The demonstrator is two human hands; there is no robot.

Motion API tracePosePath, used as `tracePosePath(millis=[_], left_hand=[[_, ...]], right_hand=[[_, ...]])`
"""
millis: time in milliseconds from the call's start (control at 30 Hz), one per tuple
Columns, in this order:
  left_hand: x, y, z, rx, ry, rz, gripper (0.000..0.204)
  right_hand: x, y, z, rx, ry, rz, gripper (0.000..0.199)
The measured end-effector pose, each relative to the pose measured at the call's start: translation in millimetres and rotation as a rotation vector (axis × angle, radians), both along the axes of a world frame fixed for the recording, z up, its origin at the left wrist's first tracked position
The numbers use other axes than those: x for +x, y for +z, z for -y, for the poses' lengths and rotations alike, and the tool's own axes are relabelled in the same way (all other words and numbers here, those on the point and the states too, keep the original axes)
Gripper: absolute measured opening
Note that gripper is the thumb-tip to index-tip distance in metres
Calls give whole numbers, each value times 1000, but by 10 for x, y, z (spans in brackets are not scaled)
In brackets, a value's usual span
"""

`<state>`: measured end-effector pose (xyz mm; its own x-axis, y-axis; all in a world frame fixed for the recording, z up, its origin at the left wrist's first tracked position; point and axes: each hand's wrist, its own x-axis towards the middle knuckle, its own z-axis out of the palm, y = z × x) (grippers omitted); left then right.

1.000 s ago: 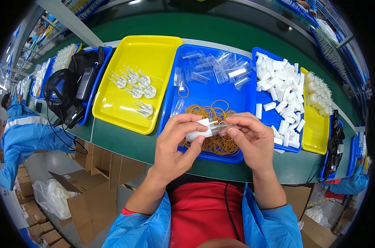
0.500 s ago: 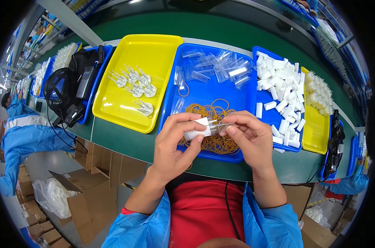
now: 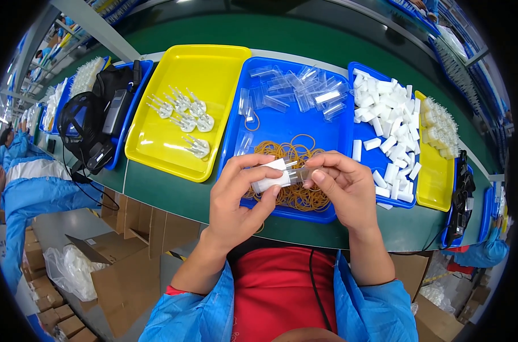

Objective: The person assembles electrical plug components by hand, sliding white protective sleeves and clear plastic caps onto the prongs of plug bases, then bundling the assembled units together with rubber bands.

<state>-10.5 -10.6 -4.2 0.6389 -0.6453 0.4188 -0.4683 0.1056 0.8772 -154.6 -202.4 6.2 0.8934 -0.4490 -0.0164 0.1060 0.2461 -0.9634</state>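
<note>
A factory assembly line: a long green bench (image 3: 173, 194) carries rows of yellow and blue trays (image 3: 156, 142) of small parts, with cardboard boxes (image 3: 128, 273) under it and blue-coated workers (image 3: 36, 188) along its left

Glossy plastic yellow tray (image 3: 156, 137) & blue tray (image 3: 339, 131), clear shiny plastic caps (image 3: 304, 91), matt white plastic plug (image 3: 273, 176) w/ metal prongs, rubber bands (image 3: 293, 171), matt green belt (image 3: 168, 194), cardboard boxes (image 3: 122, 279).

A bright blue smock with pushed-up sleeves (image 3: 187, 316) hangs open over a red shirt (image 3: 282, 290).
</note>
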Motion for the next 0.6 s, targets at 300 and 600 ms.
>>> tracePosePath(millis=[300, 600], left_hand=[[20, 27, -53, 55, -65, 39, 30], [66, 98, -65, 106, -63, 174, 27]], right_hand=[[15, -4, -18, -356, -50, 142, 23], [0, -36, -46, -282, -72, 130, 23]])
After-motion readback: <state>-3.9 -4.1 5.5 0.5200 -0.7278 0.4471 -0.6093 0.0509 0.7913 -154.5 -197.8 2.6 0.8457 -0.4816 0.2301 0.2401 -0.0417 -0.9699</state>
